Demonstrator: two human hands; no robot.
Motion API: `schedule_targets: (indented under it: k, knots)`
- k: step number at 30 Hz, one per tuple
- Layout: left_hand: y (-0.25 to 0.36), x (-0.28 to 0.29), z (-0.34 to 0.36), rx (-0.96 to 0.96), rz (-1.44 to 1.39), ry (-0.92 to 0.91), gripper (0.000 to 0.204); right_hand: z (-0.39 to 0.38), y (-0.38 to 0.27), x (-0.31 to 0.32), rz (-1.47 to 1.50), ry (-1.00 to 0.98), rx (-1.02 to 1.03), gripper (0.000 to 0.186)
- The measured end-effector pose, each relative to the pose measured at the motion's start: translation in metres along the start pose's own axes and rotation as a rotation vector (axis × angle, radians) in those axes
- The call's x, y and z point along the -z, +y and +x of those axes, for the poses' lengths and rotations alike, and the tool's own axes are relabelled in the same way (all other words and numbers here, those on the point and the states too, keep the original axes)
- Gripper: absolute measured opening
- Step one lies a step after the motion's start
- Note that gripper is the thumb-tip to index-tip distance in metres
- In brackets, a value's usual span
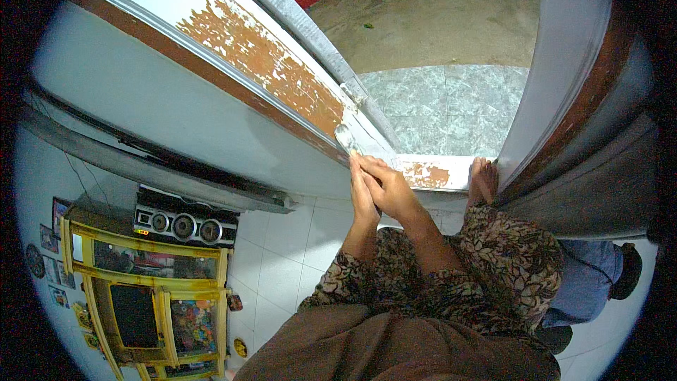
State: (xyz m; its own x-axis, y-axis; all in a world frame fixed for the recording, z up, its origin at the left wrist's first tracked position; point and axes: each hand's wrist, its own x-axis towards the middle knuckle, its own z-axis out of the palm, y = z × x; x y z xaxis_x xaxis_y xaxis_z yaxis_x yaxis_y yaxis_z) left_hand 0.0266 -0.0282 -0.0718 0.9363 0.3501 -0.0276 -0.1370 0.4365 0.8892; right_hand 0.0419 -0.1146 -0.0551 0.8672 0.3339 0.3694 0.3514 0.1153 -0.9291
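Note:
My left hand (362, 201) and my right hand (393, 192) are pressed together, closed on a small hand tool (343, 134) with a rounded, shiny pale end. Its handle is mostly hidden by my fingers, so I cannot tell its exact kind. The tool's end lies against the white door frame (371, 142), at the lower end of a long patch of bare brown wood (264, 53). Ragged flecks of white paint remain across that patch. A smaller brown patch (427, 173) shows on the white sill, right of my hands.
My bare foot (484, 175) rests on the sill's right end. Beyond the opening are green marbled tiles (451, 106) and a brown ground (430, 21). A yellow cabinet (159, 273) and speakers (185, 227) stand lower left; blue cloth (582, 275) shows at right.

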Motion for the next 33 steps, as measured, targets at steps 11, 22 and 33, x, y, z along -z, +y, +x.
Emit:
schedule_targets:
  k: [11,22,33]
  knots:
    - [0.007,0.01,0.01,-0.02,-0.006,-0.082,0.049,0.006,-0.015,-0.01,-0.018,0.015,-0.09,0.04]
    - [-0.007,0.028,-0.005,-0.03,-0.021,-0.083,0.047,-0.007,0.011,-0.019,0.016,0.041,0.201,0.04]
    - [-0.004,0.033,0.025,-0.042,-0.097,-0.238,0.048,0.002,0.011,-0.009,-0.123,-0.02,0.093,0.041]
